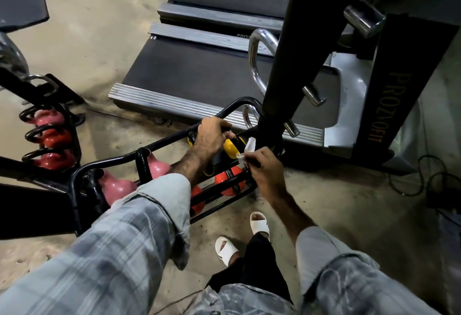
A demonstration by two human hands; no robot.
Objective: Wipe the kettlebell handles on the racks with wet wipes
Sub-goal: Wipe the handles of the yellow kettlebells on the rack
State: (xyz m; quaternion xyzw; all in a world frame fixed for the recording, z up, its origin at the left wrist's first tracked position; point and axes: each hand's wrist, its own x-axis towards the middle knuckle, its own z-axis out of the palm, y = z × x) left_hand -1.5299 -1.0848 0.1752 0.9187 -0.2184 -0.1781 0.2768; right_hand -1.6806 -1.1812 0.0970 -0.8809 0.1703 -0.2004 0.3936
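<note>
Plaid sleeve point(139, 217); right hand point(259, 165) pinches crumpled (white) wipe point(245, 151).

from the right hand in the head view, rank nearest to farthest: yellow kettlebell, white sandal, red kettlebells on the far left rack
From the right hand:
1. Yellow kettlebell, just left of it.
2. White sandal, on the floor below it.
3. Red kettlebells, far left rack.

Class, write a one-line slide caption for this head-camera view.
Left hand grips the rack rail while right hand wipes by the yellow kettlebell.
</note>
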